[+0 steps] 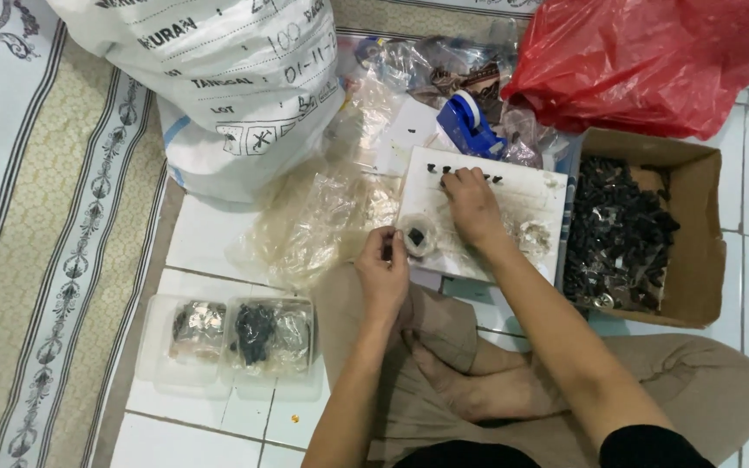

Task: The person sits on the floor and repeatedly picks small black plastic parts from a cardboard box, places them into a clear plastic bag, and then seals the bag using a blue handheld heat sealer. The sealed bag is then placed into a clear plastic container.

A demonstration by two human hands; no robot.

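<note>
Small black pieces lay in a short row along the far edge of a white board, which rested on the tiled floor in front of the seated person. Right hand lay palm-down on the board, fingers spread, fingertips touching the row — pressing or sliding the pieces, nothing gripped. Left hand was at the board's near left corner, thumb and fingers pinched on a small clear bag with one dark piece inside (contents otherwise too small to tell).

Surroundings:
- Cardboard box just right of the board, holding a heap of the same dark pieces.
- Blue tape dispenser just beyond the board's far edge.
- Red plastic bag behind the box; large white printed sack at far left.
- Crumpled clear plastic between the sack and the board.
- Clear tray on the floor, left of the person's knee — two compartments filled with bagged pieces.
- Patterned rug along the left side.

Person sat cross-legged, a bare foot showing between the forearms.
</note>
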